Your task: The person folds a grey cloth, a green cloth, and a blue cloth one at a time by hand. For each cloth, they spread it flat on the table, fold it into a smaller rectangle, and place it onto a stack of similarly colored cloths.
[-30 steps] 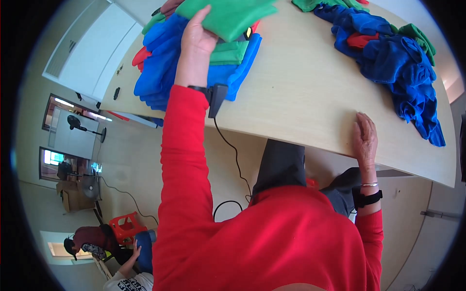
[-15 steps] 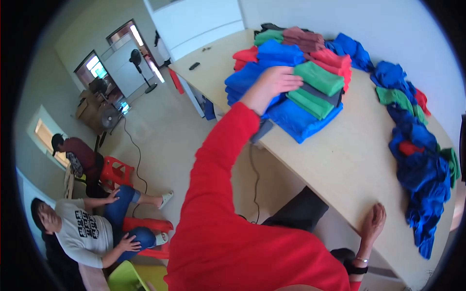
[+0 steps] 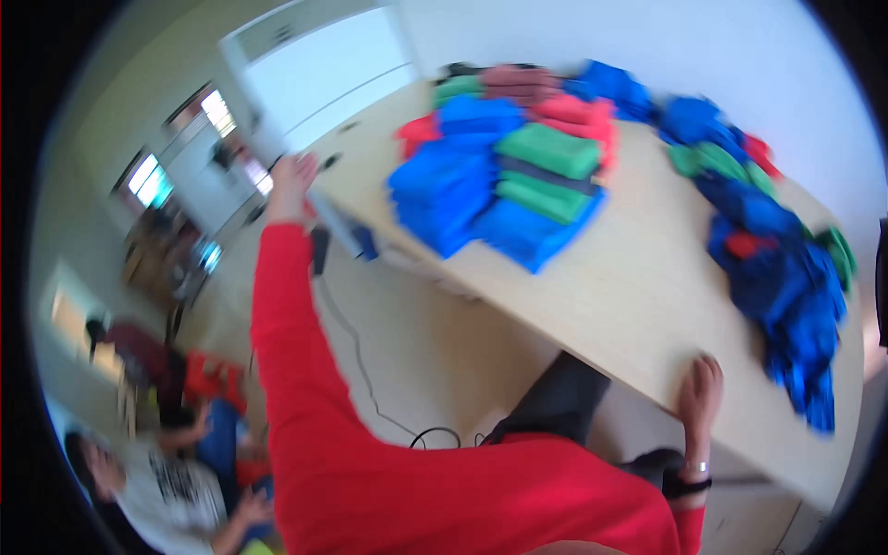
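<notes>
Head view, blurred: left hand (image 3: 292,176) reaches past the pale wooden counter (image 3: 638,287) edge, grip unclear; right hand (image 3: 700,396) lies flat, empty, near folded blue and green cloths (image 3: 499,185).

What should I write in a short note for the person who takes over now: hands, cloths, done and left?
Left hand: stretched out past the table's left end, off the folded stack, apparently empty (blurred).
Right hand: flat on the near table edge, holding nothing.
Folded cloths: blue, green and red, stacked at the far left of the table.
Loose cloths: unfolded heap along the right side.
Done: the stack. Left: the loose heap.
</notes>
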The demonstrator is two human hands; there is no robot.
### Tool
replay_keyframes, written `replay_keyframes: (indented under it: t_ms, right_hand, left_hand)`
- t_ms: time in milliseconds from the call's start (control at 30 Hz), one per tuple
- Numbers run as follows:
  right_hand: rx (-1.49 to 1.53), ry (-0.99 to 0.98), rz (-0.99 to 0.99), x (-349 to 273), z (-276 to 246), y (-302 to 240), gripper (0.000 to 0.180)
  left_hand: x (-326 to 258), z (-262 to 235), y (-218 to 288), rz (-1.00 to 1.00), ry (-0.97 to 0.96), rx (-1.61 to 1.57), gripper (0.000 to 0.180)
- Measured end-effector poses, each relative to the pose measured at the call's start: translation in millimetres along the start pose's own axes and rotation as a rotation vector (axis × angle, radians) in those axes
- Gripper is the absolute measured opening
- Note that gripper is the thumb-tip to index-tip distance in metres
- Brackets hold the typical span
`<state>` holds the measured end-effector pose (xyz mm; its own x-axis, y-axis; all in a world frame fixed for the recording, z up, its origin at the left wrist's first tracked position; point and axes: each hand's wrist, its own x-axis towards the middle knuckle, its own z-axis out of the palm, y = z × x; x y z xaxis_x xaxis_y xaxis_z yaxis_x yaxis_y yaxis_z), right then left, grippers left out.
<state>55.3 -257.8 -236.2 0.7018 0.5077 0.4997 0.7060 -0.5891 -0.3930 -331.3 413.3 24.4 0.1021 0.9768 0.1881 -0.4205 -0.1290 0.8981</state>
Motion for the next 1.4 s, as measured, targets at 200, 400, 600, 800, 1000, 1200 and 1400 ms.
replay_keyframes:
  t_ms: [200,400,600,800,1000,1200,1400]
  right_hand:
    - [0.127,0.082,0.038,4.7,-14.4,-4.8,0.036]
    - [-0.065,0.166,0.168,-16.1,-39.8,24.1,0.038]
    - [-0.151,0.139,0.283,-6.9,-47.3,9.4,0.038]
    - [-0.17,0.109,0.378,-5.2,-53.8,7.4,0.041]
    - [-0.14,0.099,0.417,-4.4,-54.1,4.8,0.044]
    - [-0.121,0.079,0.44,-1.8,-59.5,5.3,0.043]
    - [-0.117,0.09,0.438,-0.7,-57.3,7.7,0.042]
  left_hand:
    - [-48.0,171.0,-65.4,-0.347,-0.538,-0.025,0.019]
    - [-212.8,362.0,-124.9,-0.202,-1.117,0.287,0.023]
    - [-275.2,483.6,-220.6,-0.167,-1.4,0.644,0.026]
    - [-321.6,587.8,-323.5,0.065,-1.335,0.62,0.04]
    - [-332.9,637.0,-407.2,0.779,-1.08,0.543,0.053]
    - [-337.0,659.8,-393.8,0.514,-1.139,0.648,0.046]
    - [-303.0,685.5,-271.1,0.273,-1.142,0.231,0.031]
